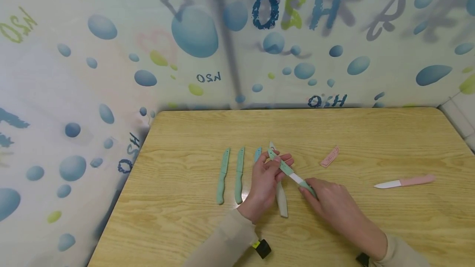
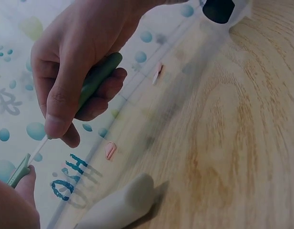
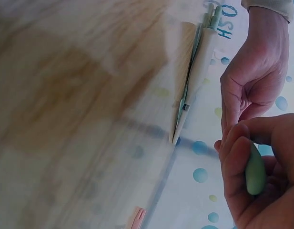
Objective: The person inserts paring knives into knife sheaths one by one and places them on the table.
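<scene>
A green-handled knife (image 1: 309, 188) points up and left in the head view, its white blade partly inside a green sheath (image 1: 285, 167). My left hand (image 1: 261, 180) pinches that sheath between thumb and fingers. The knife's handle is gripped by my right hand (image 1: 332, 197); in the left wrist view the green handle (image 2: 96, 81) runs through its curled fingers. Beneath my left hand lies a white knife (image 1: 282, 201), partly covered. A blue sheath (image 1: 257, 153) pokes out beyond the same hand, the rest of it hidden.
Two sheathed green knives, one outer (image 1: 222, 180) and one inner (image 1: 239, 176), lie side by side to the left. On the right are a loose pink sheath (image 1: 329, 157) and a bare-bladed pink knife (image 1: 415, 180). A patterned curtain (image 1: 245, 69) hangs behind the wooden table (image 1: 156, 226).
</scene>
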A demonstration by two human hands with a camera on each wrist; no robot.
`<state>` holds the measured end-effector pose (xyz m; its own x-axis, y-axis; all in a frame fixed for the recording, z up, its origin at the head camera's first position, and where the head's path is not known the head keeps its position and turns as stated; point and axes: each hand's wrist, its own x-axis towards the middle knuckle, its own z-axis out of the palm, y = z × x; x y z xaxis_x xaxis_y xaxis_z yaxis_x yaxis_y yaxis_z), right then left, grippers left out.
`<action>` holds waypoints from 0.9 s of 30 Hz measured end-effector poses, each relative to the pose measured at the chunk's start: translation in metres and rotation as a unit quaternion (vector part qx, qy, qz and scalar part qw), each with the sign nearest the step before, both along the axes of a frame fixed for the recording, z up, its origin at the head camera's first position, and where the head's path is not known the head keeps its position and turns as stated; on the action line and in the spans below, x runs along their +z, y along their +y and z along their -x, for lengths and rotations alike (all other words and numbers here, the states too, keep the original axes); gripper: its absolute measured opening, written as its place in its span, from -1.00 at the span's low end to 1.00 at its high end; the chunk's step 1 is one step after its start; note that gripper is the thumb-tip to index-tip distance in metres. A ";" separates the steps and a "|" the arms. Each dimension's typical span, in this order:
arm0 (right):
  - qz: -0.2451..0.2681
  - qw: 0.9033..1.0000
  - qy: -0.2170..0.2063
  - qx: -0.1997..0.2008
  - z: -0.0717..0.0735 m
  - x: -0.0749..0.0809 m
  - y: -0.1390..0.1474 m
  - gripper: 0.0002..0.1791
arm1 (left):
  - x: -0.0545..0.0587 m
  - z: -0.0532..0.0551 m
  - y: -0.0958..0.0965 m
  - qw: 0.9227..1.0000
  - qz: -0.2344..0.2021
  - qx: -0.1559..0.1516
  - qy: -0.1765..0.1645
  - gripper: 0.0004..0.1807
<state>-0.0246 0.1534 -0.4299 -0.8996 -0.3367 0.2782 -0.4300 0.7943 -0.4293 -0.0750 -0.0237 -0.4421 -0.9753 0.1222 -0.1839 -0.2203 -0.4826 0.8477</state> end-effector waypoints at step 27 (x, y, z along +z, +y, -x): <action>0.001 1.000 -0.005 0.000 0.005 0.004 -0.007 -0.76 | 0.000 -0.002 0.003 1.000 0.001 -0.007 0.006 -0.73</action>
<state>-0.0295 0.1464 -0.4255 -0.9021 -0.3366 0.2699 -0.4261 0.7935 -0.4345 -0.0728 -0.0209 -0.4423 -0.9756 0.1348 -0.1731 -0.2170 -0.4780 0.8511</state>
